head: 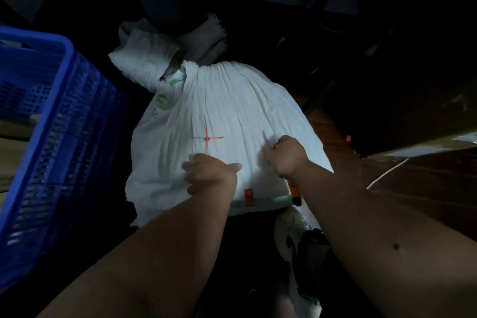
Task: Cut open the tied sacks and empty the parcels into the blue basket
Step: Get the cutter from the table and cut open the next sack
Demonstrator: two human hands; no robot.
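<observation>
- The white sack [219,116] stands on the dark floor right in front of the person, its neck gathered tight at the far end, with a red cross [207,138] marked on its side.
- The left hand [209,173] curls its fingers into a fold of the cloth low on the sack, bunching it up.
- The right hand [286,155] is closed round a cutter; I see an orange handle [295,192] poking out below the wrist and a thin grey blade [265,136] against the cloth by the knuckles, though it is dim and blurred.
- To my eye the step in hand is slitting the sack wall, not the tie.
- Done well, the left hand would keep the cloth taut and stay behind the blade's path, and the cut would stay shallow so the parcels inside are not nicked.
- Cutting away from the pinching fingers looks the safer line.
- The blue basket [64,64] sits just beside the sack on the left, its rim level with the sack's shoulder; tipping that way looks a short move.
- Behind the sack lies a second crumpled sack [144,59], touching the neck, and a dark bucket [154,5] beyond.
- On the right a dark table edge [413,147] and a white cable [384,175] crowd the elbow's side.
- A shoe [291,230] is close under the sack's near hem.
</observation>
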